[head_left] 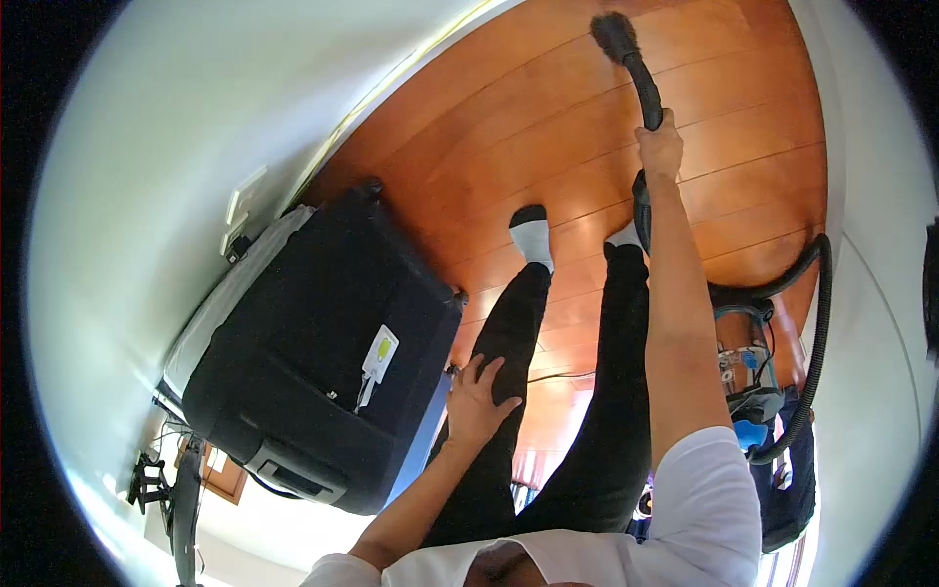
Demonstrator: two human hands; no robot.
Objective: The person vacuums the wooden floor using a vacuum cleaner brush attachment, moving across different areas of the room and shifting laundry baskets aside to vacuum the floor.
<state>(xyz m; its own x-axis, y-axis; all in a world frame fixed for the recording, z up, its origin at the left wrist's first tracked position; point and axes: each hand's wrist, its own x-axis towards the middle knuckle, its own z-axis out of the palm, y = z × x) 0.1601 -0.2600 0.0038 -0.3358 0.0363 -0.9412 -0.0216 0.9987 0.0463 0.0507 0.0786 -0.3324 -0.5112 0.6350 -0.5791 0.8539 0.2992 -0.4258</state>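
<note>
My right hand (660, 149) is wrapped round the black handle of a vacuum hose (646, 93), at the upper right of the head view. A round, dark bristle brush (614, 37) forms the far end of the handle and rests on the wooden floor. Below the hand, the black tube (642, 210) runs down beside my foot. My left hand (476, 401) lies on my thigh with its fingers spread, holding nothing. Close to its left stands a large black suitcase (303, 342) with a white tag (380, 354).
Orange-brown wooden floor (469, 127) spreads ahead between white walls. The ribbed hose (827, 323) loops at the right to the vacuum body (748, 367). A thin cable (562, 376) crosses the floor between my legs. A wall socket (245, 194) is above the suitcase.
</note>
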